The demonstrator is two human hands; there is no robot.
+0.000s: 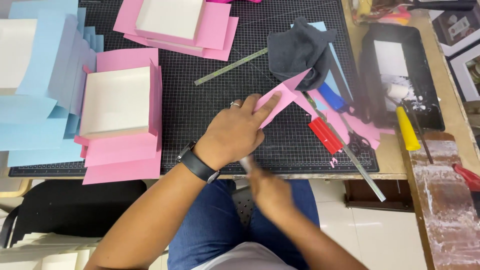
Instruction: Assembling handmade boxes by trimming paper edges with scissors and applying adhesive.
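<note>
Left hand point(235, 131) pins pink paper point(276, 101) flat on cutting mat point(210, 100).
Paper looks thin, floppy, creases easily; hold near an edge. Right hand point(270, 190) blurred, grip unclear, maybe a tool.

Left hand point(235, 132): one silver ring point(235, 104) on a finger. Left wrist: black wristwatch point(198, 164) with a broad black strap. Both forearms bare; no sleeves reach the wrists. Right hand point(267, 187): blurred, no jewellery discernible. Legs: blue denim jeans point(210, 225). Torso: a white or light grey garment point(245, 260), visible only at the lower edge.
</note>
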